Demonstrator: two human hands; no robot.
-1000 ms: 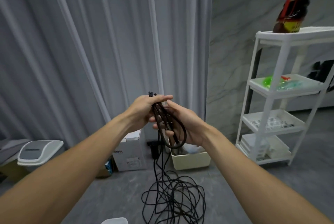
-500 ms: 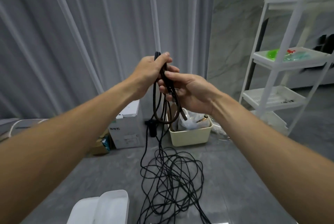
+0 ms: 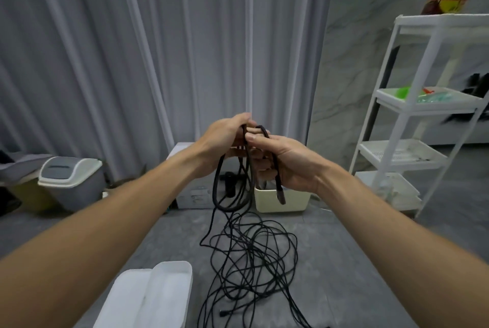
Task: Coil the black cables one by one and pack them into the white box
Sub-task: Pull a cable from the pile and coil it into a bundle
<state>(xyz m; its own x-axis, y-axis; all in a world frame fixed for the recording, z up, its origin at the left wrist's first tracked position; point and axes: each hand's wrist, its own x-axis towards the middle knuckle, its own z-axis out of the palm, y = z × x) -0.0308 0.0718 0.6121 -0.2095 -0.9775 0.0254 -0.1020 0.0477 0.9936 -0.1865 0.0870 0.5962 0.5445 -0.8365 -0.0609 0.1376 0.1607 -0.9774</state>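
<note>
Both hands met at chest height: the left hand (image 3: 225, 139) and right hand (image 3: 285, 163) each gripped loops of the black cable (image 3: 219, 190) (its plug end dangling), above the tangled cables (image 3: 251, 256) on the floor beside the white box (image 3: 158, 298).

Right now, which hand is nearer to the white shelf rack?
Right. The right hand grips the black cable on the side toward the white shelf rack; the left hand holds the same cable farther from it.
</note>
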